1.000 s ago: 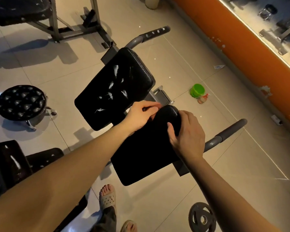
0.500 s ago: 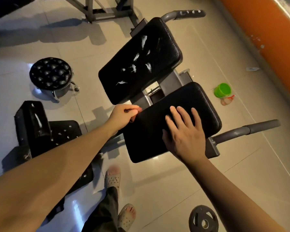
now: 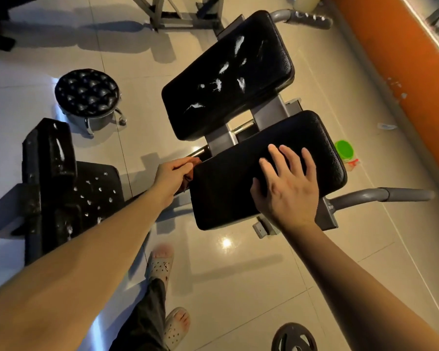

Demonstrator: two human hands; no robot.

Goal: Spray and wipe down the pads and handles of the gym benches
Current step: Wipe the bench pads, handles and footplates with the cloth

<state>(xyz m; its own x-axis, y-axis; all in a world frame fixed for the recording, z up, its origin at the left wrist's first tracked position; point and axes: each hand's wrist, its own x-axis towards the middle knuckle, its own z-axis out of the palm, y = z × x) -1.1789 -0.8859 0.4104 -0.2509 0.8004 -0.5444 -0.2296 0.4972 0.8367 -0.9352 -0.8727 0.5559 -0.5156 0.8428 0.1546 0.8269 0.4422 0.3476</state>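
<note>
The right hand [image 3: 288, 191] lies flat on the near pad [image 3: 228, 188]; the left hand [image 3: 171, 174] grips a cloth [image 3: 191, 171] at its edge.

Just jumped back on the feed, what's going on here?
A person is working on the near pad of a gym bench. The left hand grips a reddish cloth at the pad's left edge, while the right hand lies flat on top with fingers spread. The far pad carries white spray blotches, not yet wiped. A green-topped container sits on the floor to the right.
</note>
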